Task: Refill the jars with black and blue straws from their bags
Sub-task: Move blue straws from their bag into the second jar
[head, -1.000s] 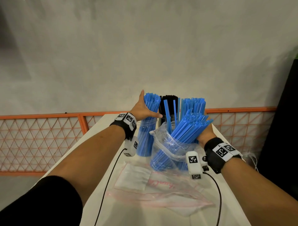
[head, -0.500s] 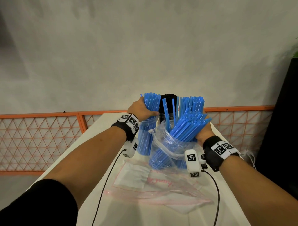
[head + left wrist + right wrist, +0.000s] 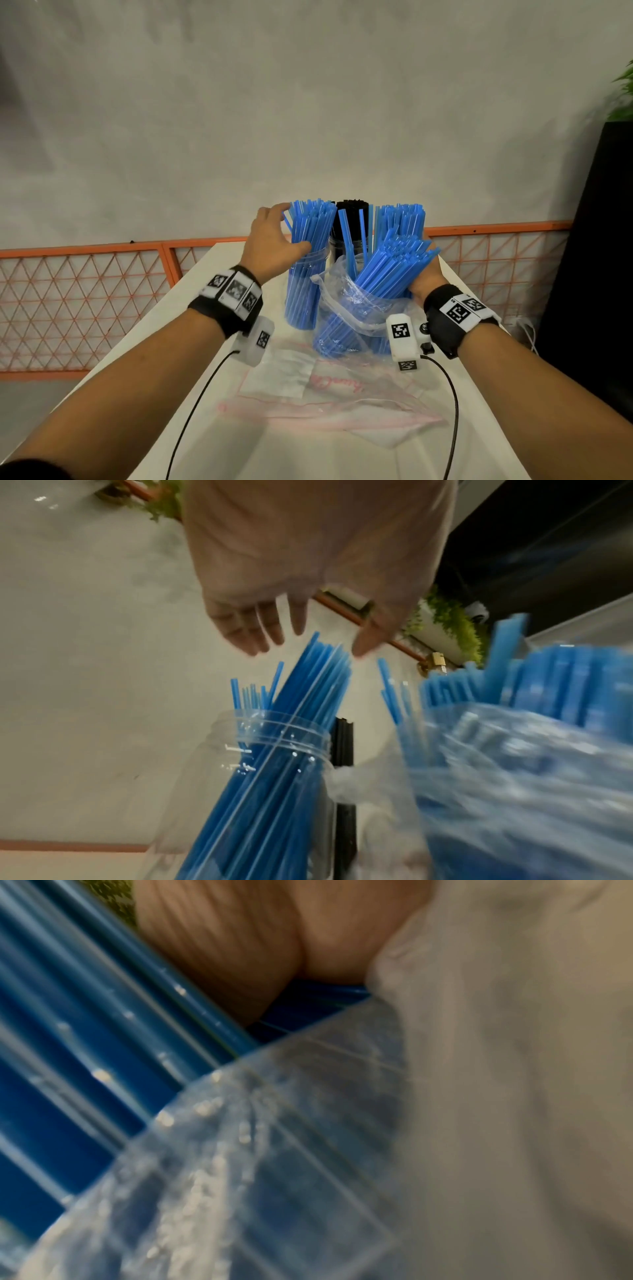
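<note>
A white table runs up the middle of the head view toward a grey plaster wall, with an orange lattice rail across the frame behind it and a dark panel at the right edge. At centre stand three jars: left jar of blue straws, black straws behind, more blue at right. The left hand, fingers apart and relaxed, rests against the left jar's straw tops. The right hand is mostly hidden behind a tilted straw bundle in a clear bag; its grip cannot be told. An empty bag lies flat lower centre.
</note>
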Tool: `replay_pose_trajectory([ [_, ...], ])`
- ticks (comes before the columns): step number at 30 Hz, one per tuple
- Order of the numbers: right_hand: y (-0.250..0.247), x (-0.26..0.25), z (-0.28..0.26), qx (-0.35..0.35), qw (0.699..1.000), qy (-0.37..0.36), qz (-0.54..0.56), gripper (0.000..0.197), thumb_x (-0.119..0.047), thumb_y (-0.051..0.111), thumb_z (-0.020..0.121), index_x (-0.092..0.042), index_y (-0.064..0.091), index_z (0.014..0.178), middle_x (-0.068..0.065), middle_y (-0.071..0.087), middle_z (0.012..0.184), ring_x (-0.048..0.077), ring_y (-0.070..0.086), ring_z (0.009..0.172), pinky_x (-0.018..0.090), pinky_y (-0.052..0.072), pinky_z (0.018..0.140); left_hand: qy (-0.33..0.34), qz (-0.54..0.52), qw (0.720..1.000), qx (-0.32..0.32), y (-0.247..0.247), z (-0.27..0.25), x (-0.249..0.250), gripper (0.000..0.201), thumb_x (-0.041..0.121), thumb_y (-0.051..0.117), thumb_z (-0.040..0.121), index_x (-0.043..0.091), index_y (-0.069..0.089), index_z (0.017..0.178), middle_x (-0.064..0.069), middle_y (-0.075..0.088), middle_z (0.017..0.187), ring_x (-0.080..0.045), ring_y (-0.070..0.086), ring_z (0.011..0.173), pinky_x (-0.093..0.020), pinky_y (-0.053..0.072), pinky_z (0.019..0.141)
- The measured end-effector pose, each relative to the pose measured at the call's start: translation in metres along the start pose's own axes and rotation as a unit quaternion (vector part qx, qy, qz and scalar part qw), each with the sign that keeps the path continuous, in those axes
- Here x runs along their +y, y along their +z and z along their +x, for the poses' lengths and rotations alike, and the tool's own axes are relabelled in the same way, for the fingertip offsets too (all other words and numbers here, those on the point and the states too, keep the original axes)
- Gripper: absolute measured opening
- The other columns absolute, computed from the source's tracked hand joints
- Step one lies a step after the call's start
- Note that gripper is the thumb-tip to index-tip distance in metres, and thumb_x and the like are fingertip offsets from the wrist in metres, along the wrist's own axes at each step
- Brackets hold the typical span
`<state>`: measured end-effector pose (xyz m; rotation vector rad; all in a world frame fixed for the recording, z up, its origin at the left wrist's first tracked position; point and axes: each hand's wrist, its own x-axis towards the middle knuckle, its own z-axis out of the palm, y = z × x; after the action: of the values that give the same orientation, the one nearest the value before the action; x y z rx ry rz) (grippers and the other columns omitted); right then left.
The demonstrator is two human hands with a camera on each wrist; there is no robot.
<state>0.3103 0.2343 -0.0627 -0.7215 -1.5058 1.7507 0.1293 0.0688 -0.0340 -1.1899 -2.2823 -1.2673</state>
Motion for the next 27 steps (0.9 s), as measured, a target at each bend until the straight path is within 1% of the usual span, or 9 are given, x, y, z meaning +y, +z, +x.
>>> replay_pose_trajectory([
  [2, 0.001, -0.003, 0.000, -0.022, 0.999, 0.023, 0.015, 0.021, -0.017, 0.036, 0.102, -0.013, 0.057, 0.104, 0.023, 0.055, 0.124, 0.036, 0.053, 0.114, 0.042, 0.042, 0.100, 0.056, -0.072, 0.994, 0.054, -0.003, -0.026, 0.006, 0.040, 0.019, 0.072, 0.074, 0.024, 0.059, 0.112, 0.003, 0.055, 0.103, -0.012, 0.056, 0.093, -0.029, 0.048, 0.076],
  [4, 0.001, -0.004, 0.000, -0.039, 0.998, 0.046, -0.011, 0.023, -0.015, 0.033, 0.103, -0.011, 0.054, 0.108, 0.023, 0.053, 0.123, 0.032, 0.046, 0.121, 0.044, 0.033, 0.110, 0.097, -0.106, 0.989, 0.023, -0.001, -0.049, 0.012, 0.021, 0.026, 0.070, 0.075, 0.023, 0.064, 0.095, 0.006, 0.061, 0.088, -0.010, 0.059, 0.082, -0.022, 0.044, 0.067],
  [7, 0.003, -0.004, -0.004, -0.030, 0.998, 0.023, -0.055, 0.026, -0.015, 0.038, 0.101, -0.021, 0.046, 0.078, 0.018, 0.057, 0.109, 0.036, 0.049, 0.119, 0.049, 0.037, 0.107, 0.083, -0.108, 0.988, -0.068, 0.012, -0.068, 0.020, 0.052, 0.054, 0.071, 0.072, 0.023, 0.063, 0.112, 0.012, 0.062, 0.100, -0.003, 0.060, 0.094, -0.018, 0.050, 0.075],
  [10, 0.002, -0.005, -0.006, -0.004, 0.999, -0.006, -0.051, 0.023, -0.021, 0.042, 0.100, -0.020, 0.049, 0.079, 0.017, 0.061, 0.106, 0.037, 0.058, 0.105, 0.052, 0.048, 0.094, 0.047, -0.095, 0.984, -0.143, 0.029, -0.062, 0.029, 0.089, 0.061, 0.074, 0.069, 0.020, 0.044, 0.142, 0.008, 0.055, 0.128, -0.006, 0.054, 0.115, -0.023, 0.047, 0.098],
  [14, 0.000, -0.004, -0.006, -0.006, 1.000, -0.010, 0.005, 0.025, -0.029, 0.041, 0.101, -0.017, 0.055, 0.084, 0.006, 0.063, 0.081, 0.022, 0.062, 0.074, 0.032, 0.053, 0.057, -0.017, -0.125, 0.974, -0.186, 0.049, -0.038, 0.045, 0.083, 0.036, 0.075, 0.084, 0.020, 0.030, 0.151, -0.001, 0.053, 0.140, -0.018, 0.053, 0.126, -0.029, 0.041, 0.105],
  [18, 0.002, -0.005, -0.003, -0.011, 0.999, 0.016, 0.035, 0.026, -0.020, 0.033, 0.104, -0.012, 0.049, 0.085, 0.006, 0.052, 0.079, 0.018, 0.051, 0.072, 0.028, 0.046, 0.067, -0.054, -0.185, 0.958, -0.214, 0.060, -0.016, 0.058, 0.070, 0.027, 0.073, 0.086, 0.019, 0.039, 0.146, -0.003, 0.051, 0.145, -0.017, 0.055, 0.124, -0.042, 0.039, 0.112],
  [21, -0.001, -0.005, -0.001, -0.037, 0.999, 0.009, 0.012, 0.027, -0.013, 0.033, 0.103, -0.012, 0.048, 0.081, 0.006, 0.052, 0.082, 0.020, 0.052, 0.075, 0.026, 0.044, 0.065, -0.055, -0.219, 0.948, -0.223, 0.064, -0.007, 0.065, 0.053, 0.020, 0.072, 0.086, 0.016, 0.050, 0.134, -0.004, 0.063, 0.129, -0.020, 0.060, 0.118, -0.043, 0.045, 0.106],
  [25, -0.006, 0.004, 0.004, -0.036, 0.998, -0.002, -0.046, 0.030, -0.001, 0.034, 0.101, 0.004, 0.046, 0.127, 0.008, 0.058, 0.104, 0.009, 0.052, 0.076, 0.014, 0.048, 0.058, -0.033, -0.269, 0.936, -0.225, 0.069, -0.003, 0.071, 0.037, 0.011, 0.074, 0.085, 0.012, 0.060, 0.119, -0.008, 0.071, 0.112, -0.021, 0.069, 0.103, -0.037, 0.055, 0.093],
  [27, -0.003, 0.003, 0.007, -0.017, 0.999, 0.014, -0.038, 0.038, -0.007, 0.028, 0.103, 0.011, 0.032, 0.137, 0.021, 0.050, 0.128, 0.011, 0.050, 0.078, 0.013, 0.051, 0.071, -0.042, -0.275, 0.937, -0.212, 0.072, -0.002, 0.070, 0.035, 0.014, 0.075, 0.086, 0.006, 0.062, 0.117, -0.011, 0.071, 0.111, -0.022, 0.070, 0.101, -0.039, 0.057, 0.091],
])
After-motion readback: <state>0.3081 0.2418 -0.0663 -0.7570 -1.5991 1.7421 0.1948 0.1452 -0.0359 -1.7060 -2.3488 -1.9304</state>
